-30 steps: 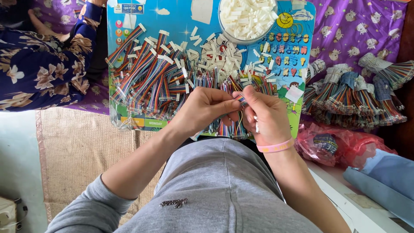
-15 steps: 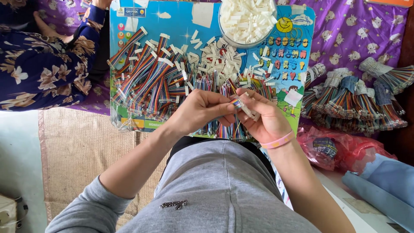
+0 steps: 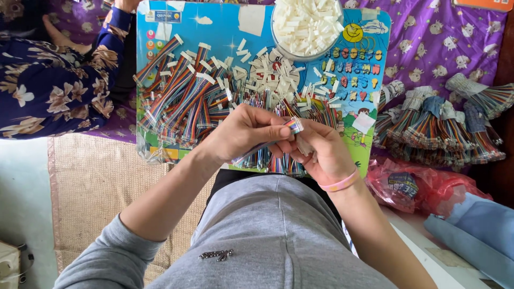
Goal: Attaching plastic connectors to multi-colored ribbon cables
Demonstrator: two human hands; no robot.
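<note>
Both hands have shifted slightly leftward; left hand (image 3: 243, 134) fingers pinch a rainbow ribbon cable (image 3: 292, 126), right hand (image 3: 321, 152) fingers curled beneath. Finished bundles (image 3: 444, 126) at three o'clock; loose cables (image 3: 187, 96) at eleven o'clock remain.

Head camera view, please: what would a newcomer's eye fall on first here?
Probably the heap of rainbow ribbon cables on the bright blue board, with a bowl of white connectors behind. In front, the left hand and right hand pinch one cable between them.
</note>
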